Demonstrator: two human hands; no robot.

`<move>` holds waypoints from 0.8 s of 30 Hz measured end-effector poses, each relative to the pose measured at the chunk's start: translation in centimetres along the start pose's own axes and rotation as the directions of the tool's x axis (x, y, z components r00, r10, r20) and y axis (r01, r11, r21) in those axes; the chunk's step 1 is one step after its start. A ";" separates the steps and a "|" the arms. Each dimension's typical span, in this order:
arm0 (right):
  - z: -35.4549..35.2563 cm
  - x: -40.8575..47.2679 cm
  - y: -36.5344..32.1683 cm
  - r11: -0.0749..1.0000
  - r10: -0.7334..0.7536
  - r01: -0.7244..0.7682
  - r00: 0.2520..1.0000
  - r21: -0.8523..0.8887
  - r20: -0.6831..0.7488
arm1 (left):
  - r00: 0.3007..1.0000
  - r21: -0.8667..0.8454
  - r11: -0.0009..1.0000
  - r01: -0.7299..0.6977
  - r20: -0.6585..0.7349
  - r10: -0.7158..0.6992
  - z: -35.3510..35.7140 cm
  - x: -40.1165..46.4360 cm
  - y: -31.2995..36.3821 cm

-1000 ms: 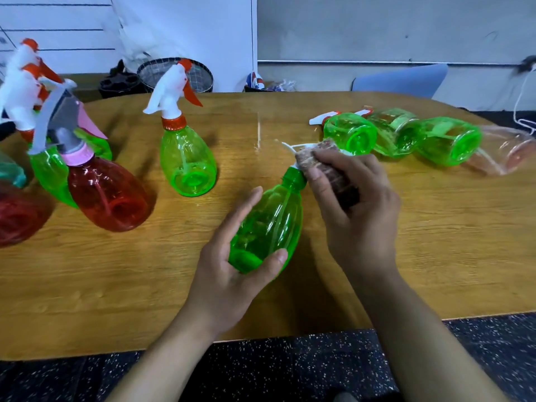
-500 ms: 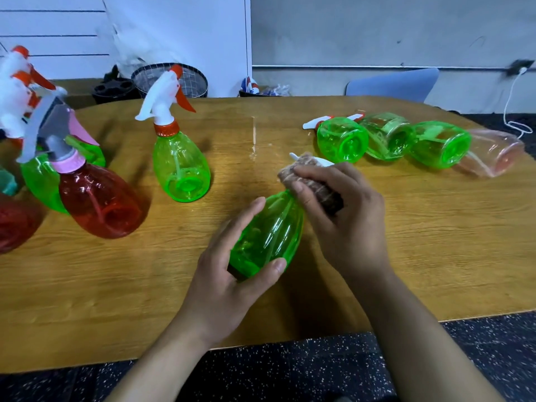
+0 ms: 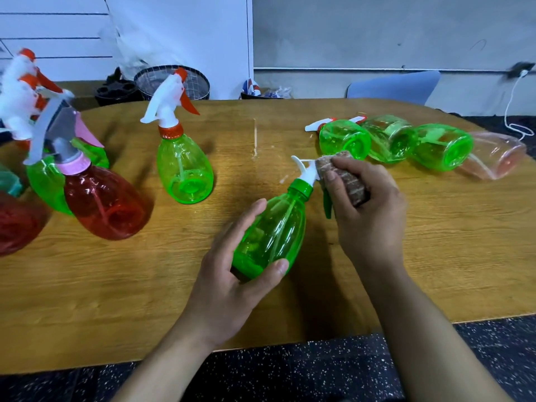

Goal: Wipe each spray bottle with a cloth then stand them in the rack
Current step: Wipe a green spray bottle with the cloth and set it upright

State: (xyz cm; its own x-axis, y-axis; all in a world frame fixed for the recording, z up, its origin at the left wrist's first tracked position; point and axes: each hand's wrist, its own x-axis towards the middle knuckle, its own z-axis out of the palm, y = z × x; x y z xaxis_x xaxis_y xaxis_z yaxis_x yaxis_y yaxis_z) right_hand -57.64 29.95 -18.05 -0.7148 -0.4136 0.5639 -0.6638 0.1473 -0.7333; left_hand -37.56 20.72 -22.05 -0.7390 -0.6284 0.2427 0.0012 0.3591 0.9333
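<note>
A green spray bottle (image 3: 275,230) with a green collar and white nozzle is tilted over the wooden table (image 3: 435,256). My left hand (image 3: 229,274) grips its base. My right hand (image 3: 368,216) holds a brown folded cloth (image 3: 345,175) against the bottle's spray head. Three green bottles (image 3: 391,140) and a pale pink one (image 3: 496,158) lie on their sides at the right. An upright green bottle (image 3: 185,169) with an orange trigger stands left of centre. No rack is in view.
At the left stand a red bottle (image 3: 104,201) with a pink collar and several other bottles, partly cut off. Behind the table are a wire basket (image 3: 174,82), a blue chair back (image 3: 394,87) and a white cable (image 3: 513,111).
The cloth has slid up from the bottle's shoulder to the spray head, uncovering the green collar and white nozzle. My left hand keeps its grip on the base.
</note>
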 end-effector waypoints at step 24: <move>0.0 -0.6 0.0 0.992 -0.084 0.062 0.976 0.111 0.202 | 1.000 -0.009 1.000 0.001 0.001 -0.001 0.0 0.0 -0.2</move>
State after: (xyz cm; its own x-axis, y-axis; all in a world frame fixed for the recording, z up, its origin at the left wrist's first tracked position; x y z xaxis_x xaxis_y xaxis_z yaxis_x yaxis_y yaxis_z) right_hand -57.22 30.14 -18.37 -0.5971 -0.5977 0.5350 -0.6785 0.0204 -0.7343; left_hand -37.55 20.67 -22.23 -0.7395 -0.6283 0.2417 0.0065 0.3524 0.9358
